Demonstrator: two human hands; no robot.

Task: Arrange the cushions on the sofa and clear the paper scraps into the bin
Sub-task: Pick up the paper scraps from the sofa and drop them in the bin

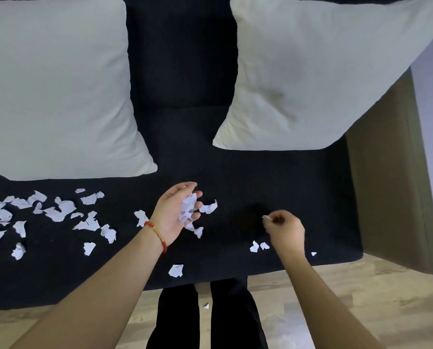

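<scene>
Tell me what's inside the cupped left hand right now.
The left hand cradles white paper scraps in its palm; any beneath the top ones are covered.

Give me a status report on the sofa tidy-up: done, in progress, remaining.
Done: both white cushions, left cushion and right cushion, stand propped against the sofa back. In hand: the left hand cups a bunch of collected scraps, and the right hand pinches a small scrap. Left: the scattered paper scraps on the seat and one on the floor. No bin is in view.
</scene>
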